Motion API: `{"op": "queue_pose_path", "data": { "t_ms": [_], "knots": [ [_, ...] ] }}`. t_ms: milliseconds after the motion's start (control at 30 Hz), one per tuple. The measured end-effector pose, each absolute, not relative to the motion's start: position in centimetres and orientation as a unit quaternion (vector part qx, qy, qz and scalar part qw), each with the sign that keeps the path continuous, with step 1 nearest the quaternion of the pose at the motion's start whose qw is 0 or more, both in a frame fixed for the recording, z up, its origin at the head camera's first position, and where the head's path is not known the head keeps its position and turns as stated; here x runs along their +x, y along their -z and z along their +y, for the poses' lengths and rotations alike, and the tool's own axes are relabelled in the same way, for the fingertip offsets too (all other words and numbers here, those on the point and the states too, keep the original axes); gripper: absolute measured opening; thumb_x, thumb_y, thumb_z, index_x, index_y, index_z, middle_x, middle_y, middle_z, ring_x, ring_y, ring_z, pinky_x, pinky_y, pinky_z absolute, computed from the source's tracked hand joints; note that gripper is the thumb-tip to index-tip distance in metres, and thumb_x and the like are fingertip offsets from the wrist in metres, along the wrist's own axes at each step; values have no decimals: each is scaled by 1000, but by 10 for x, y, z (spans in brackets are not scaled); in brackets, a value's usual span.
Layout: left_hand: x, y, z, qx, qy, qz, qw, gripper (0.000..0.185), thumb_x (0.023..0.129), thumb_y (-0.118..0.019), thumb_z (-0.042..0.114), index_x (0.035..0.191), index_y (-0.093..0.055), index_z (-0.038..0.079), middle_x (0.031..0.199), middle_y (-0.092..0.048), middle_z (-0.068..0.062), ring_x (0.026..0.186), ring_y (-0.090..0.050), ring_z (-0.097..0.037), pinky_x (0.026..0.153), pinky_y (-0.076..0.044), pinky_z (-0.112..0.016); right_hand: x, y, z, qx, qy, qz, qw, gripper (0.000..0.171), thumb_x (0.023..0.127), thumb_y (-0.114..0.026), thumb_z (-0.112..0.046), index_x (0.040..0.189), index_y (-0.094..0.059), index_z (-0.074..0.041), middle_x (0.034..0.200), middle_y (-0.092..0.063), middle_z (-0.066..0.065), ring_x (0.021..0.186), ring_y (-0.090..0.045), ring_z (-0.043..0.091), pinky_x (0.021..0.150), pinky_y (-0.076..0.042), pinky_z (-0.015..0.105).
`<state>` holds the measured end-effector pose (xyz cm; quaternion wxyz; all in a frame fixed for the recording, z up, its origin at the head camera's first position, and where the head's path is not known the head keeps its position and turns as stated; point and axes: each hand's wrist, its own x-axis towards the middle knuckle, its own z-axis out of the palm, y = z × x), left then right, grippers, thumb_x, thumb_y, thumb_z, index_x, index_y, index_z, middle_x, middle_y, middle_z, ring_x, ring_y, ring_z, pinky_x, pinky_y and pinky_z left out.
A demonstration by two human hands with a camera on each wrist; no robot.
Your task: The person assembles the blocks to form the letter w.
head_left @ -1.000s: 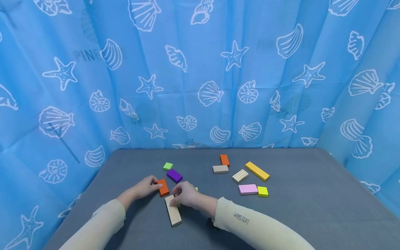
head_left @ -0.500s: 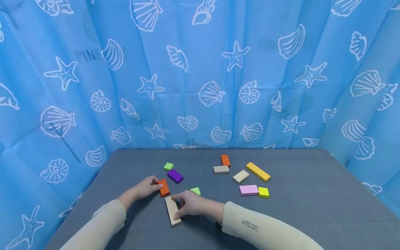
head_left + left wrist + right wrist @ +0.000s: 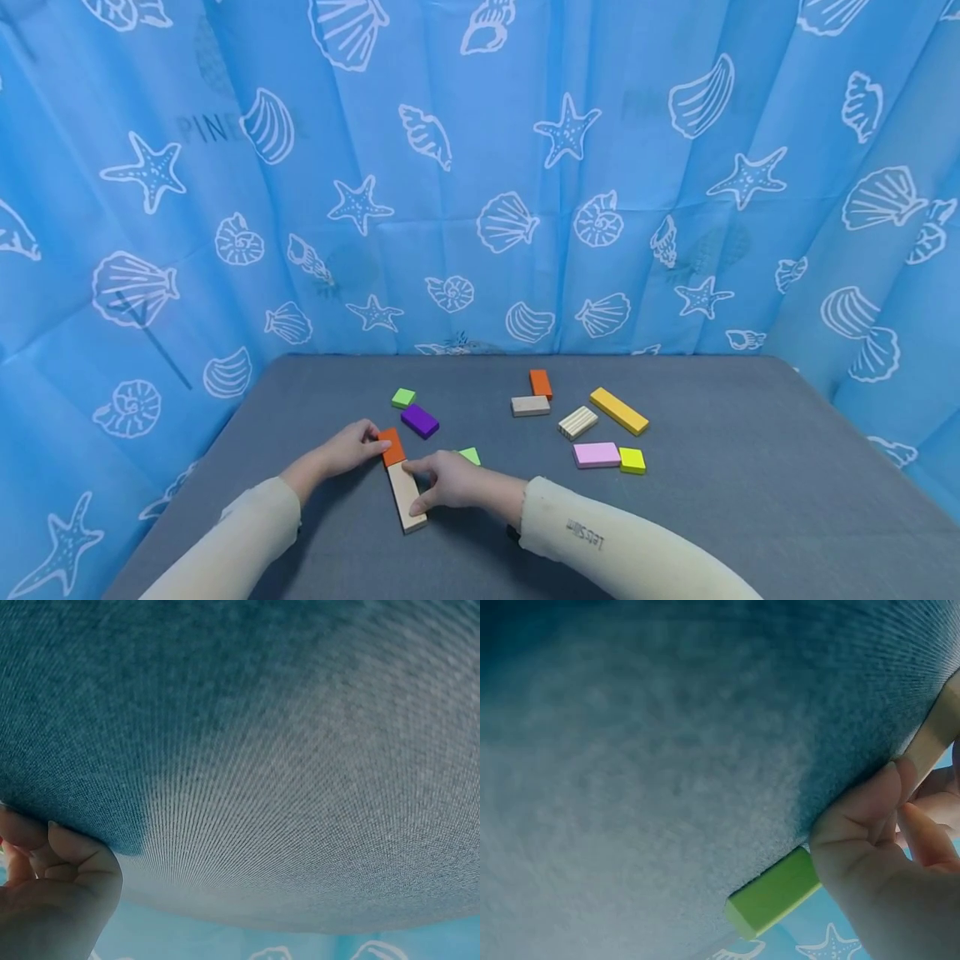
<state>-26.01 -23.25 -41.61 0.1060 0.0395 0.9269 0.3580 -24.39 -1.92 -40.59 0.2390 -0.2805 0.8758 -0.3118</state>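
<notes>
My left hand [image 3: 348, 448] holds an orange block [image 3: 392, 447] at its left and near side, thumb on its top. In the left wrist view the curled fingers of that hand [image 3: 56, 874] show at the lower left, and the block is mostly hidden. My right hand [image 3: 453, 482] grips a long plain wooden block [image 3: 403, 500] along its right side, index finger near the far end and thumb farther down. The wooden block's far end meets the orange block's near end, roughly in line. In the right wrist view the thumb presses the wooden block [image 3: 934, 735].
A light green block [image 3: 469, 456] lies just behind my right hand. Beyond the orange block are a purple block [image 3: 420, 421] and another green one [image 3: 403, 398]. Farther right lie several blocks, among them a pink [image 3: 596, 455], a yellow [image 3: 632, 461] and a long amber one [image 3: 618, 411].
My right hand has shifted its hold along the wooden block and slid it slightly left and away, closing the gap to the orange block. My left hand has stayed in place.
</notes>
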Motion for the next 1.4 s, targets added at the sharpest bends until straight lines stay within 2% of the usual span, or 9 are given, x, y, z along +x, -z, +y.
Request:
{"op": "queue_pose_path", "data": {
  "t_ms": [233, 400, 667, 733, 833, 967, 1100, 1267, 1400],
  "knots": [
    [-260, 416, -232, 43, -357, 927, 105, 26, 97, -62, 21, 102, -53, -3, 80, -43, -6, 72, -42, -19, 64, -32, -31, -244, 404, -20, -280, 306, 878, 239, 60, 81, -80, -19, 137, -58, -15, 75, -51, -2, 61, -38, 9, 52, -29, 24],
    [-259, 417, -232, 42, -354, 928, 105, 26, 97, -62, 21, 102, -53, -3, 80, -43, -6, 72, -42, -19, 63, -32, -31, -243, 403, -19, -280, 310, 876, 241, 60, 81, -80, -18, 137, -58, -15, 100, -65, 0, 67, -43, 9, 56, -34, 24],
    [-261, 417, -231, 43, -327, 938, 108, 29, 98, -59, 24, 106, -54, -4, 88, -51, -9, 79, -47, -22, 69, -39, -35, -244, 401, -4, -241, 400, 848, 251, 55, 82, -79, -15, 135, -60, -13, 63, -51, 0, 53, -45, 12, 48, -37, 24],
    [-261, 415, -232, 42, -314, 942, 112, 37, 99, -57, 28, 114, -54, -6, 100, -57, -15, 90, -54, -28, 79, -45, -41, -244, 400, 2, -236, 420, 843, 241, 51, 83, -78, -13, 131, -63, -11, 63, -55, 1, 53, -48, 12, 48, -40, 24],
    [-256, 410, -233, 42, -310, 943, 117, 53, 100, -54, 34, 131, -48, -9, 120, -56, -27, 108, -54, -37, 92, -43, -52, -245, 397, 12, -251, 430, 841, 214, 45, 84, -77, -11, 127, -65, -7, 64, -57, 2, 55, -49, 12, 49, -40, 23],
    [-246, 408, -233, 61, -314, 940, 122, 70, 98, -59, 38, 144, -35, -9, 106, -58, -22, 91, -58, -32, 80, -47, -45, -251, 394, 29, -266, 420, 851, 168, 43, 85, -76, -10, 125, -65, -1, 67, -55, 1, 59, -46, 11, 51, -36, 23],
    [-237, 410, -231, 85, -286, 947, 119, 79, 92, -65, 41, 149, -32, -2, 90, -50, -10, 76, -48, -21, 66, -39, -36, -260, 394, 44, -253, 403, 866, 152, 47, 83, -77, -10, 128, -62, -1, 71, -47, 0, 64, -41, 12, 55, -31, 24],
    [-232, 412, -226, 70, -232, 963, 116, 80, 89, -66, 50, 150, -36, 7, 107, -52, -20, 88, -53, -28, 79, -46, -46, -270, 397, 55, -247, 386, 873, 165, 58, 82, -79, -12, 135, -57, -2, 76, -41, 3, 68, -38, 15, 58, -28, 27],
    [-230, 412, -221, 53, -206, 970, 116, 79, 88, -65, 53, 150, -39, 10, 125, -46, -32, 102, -56, -38, 90, -43, -59, -273, 401, 59, -240, 369, 878, 188, 63, 82, -80, -15, 139, -54, -5, 82, -43, 5, 75, -41, 17, 61, -30, 29]
  ]
}}
